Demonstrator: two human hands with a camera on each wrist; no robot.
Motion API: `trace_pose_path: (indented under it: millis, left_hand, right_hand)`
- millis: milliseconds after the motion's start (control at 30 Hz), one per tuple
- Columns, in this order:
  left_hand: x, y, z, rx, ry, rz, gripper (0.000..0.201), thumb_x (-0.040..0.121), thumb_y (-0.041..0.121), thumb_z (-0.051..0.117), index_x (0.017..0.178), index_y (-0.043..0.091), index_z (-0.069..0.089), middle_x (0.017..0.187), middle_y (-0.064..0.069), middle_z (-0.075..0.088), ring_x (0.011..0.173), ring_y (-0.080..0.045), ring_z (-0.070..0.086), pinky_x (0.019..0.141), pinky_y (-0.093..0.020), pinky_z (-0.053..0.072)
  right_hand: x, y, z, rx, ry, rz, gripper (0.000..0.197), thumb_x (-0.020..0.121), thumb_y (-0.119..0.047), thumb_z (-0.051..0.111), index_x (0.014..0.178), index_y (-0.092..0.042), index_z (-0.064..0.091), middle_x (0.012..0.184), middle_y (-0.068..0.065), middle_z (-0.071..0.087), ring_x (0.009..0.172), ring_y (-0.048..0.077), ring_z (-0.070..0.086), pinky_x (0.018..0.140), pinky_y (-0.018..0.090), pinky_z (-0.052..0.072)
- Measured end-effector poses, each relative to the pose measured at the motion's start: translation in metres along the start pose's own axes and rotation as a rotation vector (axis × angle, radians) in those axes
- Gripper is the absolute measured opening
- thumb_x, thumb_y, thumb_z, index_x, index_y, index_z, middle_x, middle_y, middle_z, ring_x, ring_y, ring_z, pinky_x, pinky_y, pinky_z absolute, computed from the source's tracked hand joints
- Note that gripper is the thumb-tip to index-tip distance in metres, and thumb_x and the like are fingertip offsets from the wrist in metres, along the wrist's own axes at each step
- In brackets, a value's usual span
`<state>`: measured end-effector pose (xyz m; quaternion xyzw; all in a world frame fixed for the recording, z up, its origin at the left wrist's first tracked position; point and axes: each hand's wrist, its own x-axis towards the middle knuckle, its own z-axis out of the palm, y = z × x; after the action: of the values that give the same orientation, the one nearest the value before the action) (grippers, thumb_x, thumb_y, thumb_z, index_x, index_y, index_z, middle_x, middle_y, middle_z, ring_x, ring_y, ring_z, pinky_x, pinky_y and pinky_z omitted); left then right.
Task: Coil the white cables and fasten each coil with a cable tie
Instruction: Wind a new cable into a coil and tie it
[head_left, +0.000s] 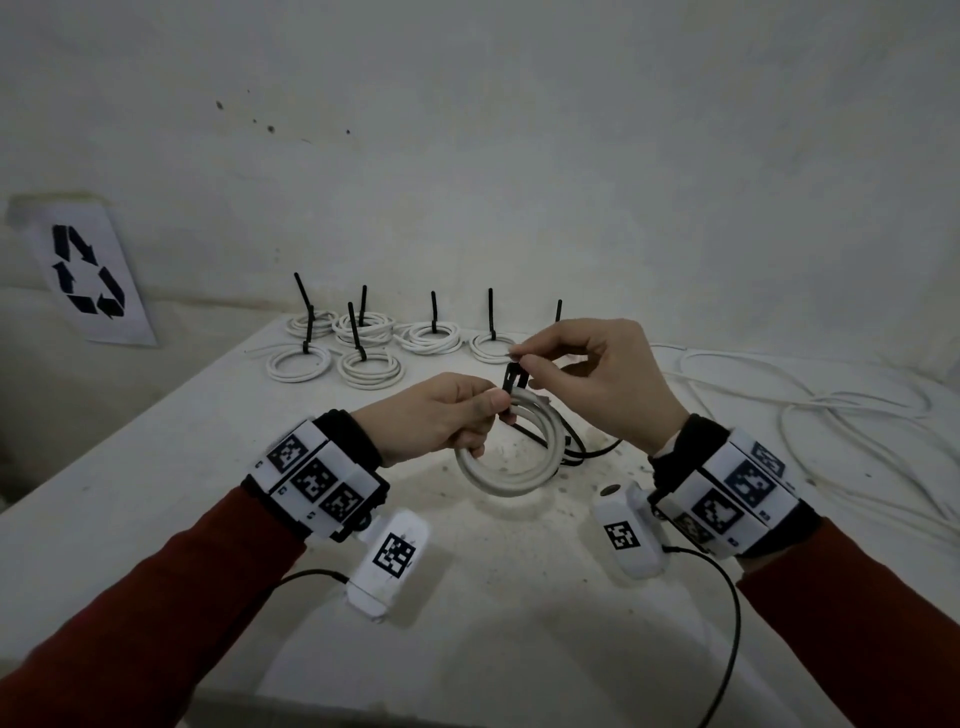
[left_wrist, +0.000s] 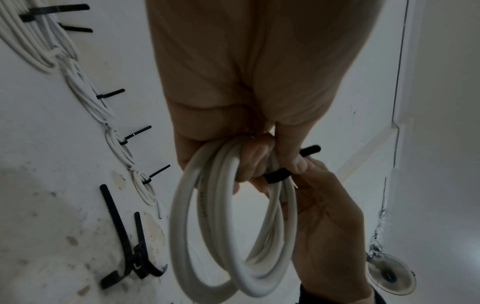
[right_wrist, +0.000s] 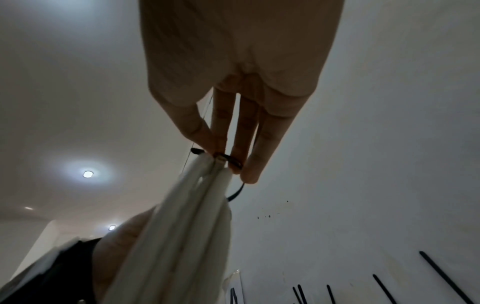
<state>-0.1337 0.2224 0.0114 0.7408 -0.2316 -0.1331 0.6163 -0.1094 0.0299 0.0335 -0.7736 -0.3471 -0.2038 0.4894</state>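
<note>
My left hand (head_left: 447, 415) grips a white cable coil (head_left: 511, 457) above the middle of the table; the coil (left_wrist: 233, 226) hangs below its curled fingers. A black cable tie (head_left: 514, 379) is looped round the top of the coil (right_wrist: 182, 226). My right hand (head_left: 587, 374) pinches the tie's end between thumb and forefinger, just above the coil. The tie band (left_wrist: 276, 175) crosses the strands beside my left thumb, and the tie (right_wrist: 233, 162) shows at my right fingertips.
Several finished coils (head_left: 371, 345) with upright black tie tails stand in a row at the table's far side. Loose white cable (head_left: 810, 410) sprawls at the right. Spare black ties (left_wrist: 130, 246) lie on the table. A recycling sign (head_left: 88, 270) leans against the left wall.
</note>
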Motion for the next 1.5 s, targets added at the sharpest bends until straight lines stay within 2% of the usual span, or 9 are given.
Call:
trace_pose_path:
  millis: [133, 400, 700, 833, 933, 1133, 1233, 1367, 1500]
  left_hand:
    - [-0.001, 0.003, 0.000, -0.078, -0.032, 0.042, 0.030, 0.093, 0.031, 0.045, 0.092, 0.004, 0.058, 0.056, 0.008, 0.032, 0.050, -0.007, 0.033, 0.067, -0.024, 0.047]
    - [-0.001, 0.009, 0.001, -0.083, -0.048, 0.069, 0.028, 0.090, 0.027, 0.041, 0.091, 0.004, 0.057, 0.056, 0.009, 0.033, 0.049, -0.006, 0.034, 0.066, -0.023, 0.048]
    - [-0.001, 0.010, 0.005, -0.026, -0.040, 0.045, 0.029, 0.092, 0.031, 0.045, 0.092, 0.005, 0.058, 0.054, 0.009, 0.034, 0.048, -0.005, 0.035, 0.066, -0.024, 0.048]
    - [-0.002, 0.013, 0.008, 0.066, -0.018, 0.028, 0.031, 0.086, 0.034, 0.045, 0.090, 0.007, 0.059, 0.052, 0.008, 0.035, 0.047, -0.005, 0.036, 0.064, -0.021, 0.049]
    - [0.000, 0.014, 0.007, 0.161, -0.004, 0.003, 0.032, 0.084, 0.036, 0.047, 0.090, 0.007, 0.060, 0.055, 0.004, 0.037, 0.049, -0.005, 0.039, 0.065, -0.024, 0.048]
    - [0.004, 0.013, 0.002, 0.312, 0.043, -0.028, 0.025, 0.097, 0.025, 0.044, 0.087, 0.008, 0.059, 0.049, 0.013, 0.040, 0.049, -0.004, 0.042, 0.065, -0.023, 0.050]
    - [0.004, 0.012, 0.003, 0.374, 0.063, -0.036, 0.024, 0.097, 0.026, 0.046, 0.086, 0.011, 0.060, 0.050, 0.014, 0.043, 0.052, -0.005, 0.045, 0.063, -0.021, 0.050]
    - [0.005, 0.010, 0.003, 0.494, 0.113, -0.026, 0.026, 0.096, 0.032, 0.046, 0.085, 0.012, 0.058, 0.063, 0.002, 0.045, 0.059, -0.012, 0.047, 0.063, -0.023, 0.048]
    - [0.005, 0.010, 0.000, 0.668, 0.152, -0.024, 0.030, 0.096, 0.038, 0.045, 0.087, 0.011, 0.057, 0.067, 0.001, 0.052, 0.060, -0.010, 0.049, 0.066, -0.028, 0.046]
  right_hand:
    - [0.002, 0.002, -0.001, 0.024, 0.053, 0.004, 0.003, 0.081, -0.006, 0.074, 0.084, -0.007, 0.072, 0.079, -0.002, 0.073, 0.066, 0.016, 0.071, 0.064, 0.035, 0.060]
    - [0.003, 0.004, -0.005, -0.084, 0.033, -0.084, 0.010, 0.077, 0.001, 0.076, 0.086, -0.003, 0.076, 0.080, -0.010, 0.069, 0.072, -0.002, 0.068, 0.068, 0.012, 0.053]
    - [-0.001, 0.002, -0.008, -0.071, 0.042, -0.138, 0.011, 0.078, -0.001, 0.075, 0.087, -0.006, 0.076, 0.083, -0.001, 0.073, 0.075, 0.007, 0.071, 0.069, 0.020, 0.057]
    - [-0.004, -0.001, -0.010, 0.028, -0.016, 0.020, 0.011, 0.082, -0.015, 0.070, 0.084, -0.006, 0.075, 0.083, 0.002, 0.074, 0.076, 0.017, 0.071, 0.071, 0.038, 0.060]
    - [-0.004, -0.003, -0.008, 0.092, -0.028, 0.103, 0.023, 0.075, -0.030, 0.080, 0.080, -0.009, 0.075, 0.080, 0.001, 0.074, 0.079, 0.015, 0.071, 0.079, 0.035, 0.057]
    - [-0.005, 0.003, -0.002, 0.469, -0.072, 0.338, 0.022, 0.068, -0.018, 0.078, 0.081, -0.002, 0.073, 0.086, 0.015, 0.072, 0.082, 0.025, 0.068, 0.084, 0.035, 0.056]
    - [-0.004, 0.003, -0.002, 0.701, -0.109, 0.530, 0.029, 0.060, -0.006, 0.074, 0.087, 0.002, 0.070, 0.086, 0.010, 0.070, 0.082, 0.019, 0.067, 0.081, 0.026, 0.055]
    - [-0.001, 0.001, -0.003, 0.733, -0.134, 0.613, 0.030, 0.059, -0.005, 0.073, 0.088, 0.001, 0.070, 0.085, 0.008, 0.070, 0.083, 0.016, 0.067, 0.078, 0.021, 0.054]
    - [-0.002, 0.002, -0.002, 0.730, -0.115, 0.618, 0.016, 0.068, -0.001, 0.071, 0.083, -0.004, 0.071, 0.083, 0.005, 0.071, 0.081, 0.014, 0.067, 0.077, 0.022, 0.053]
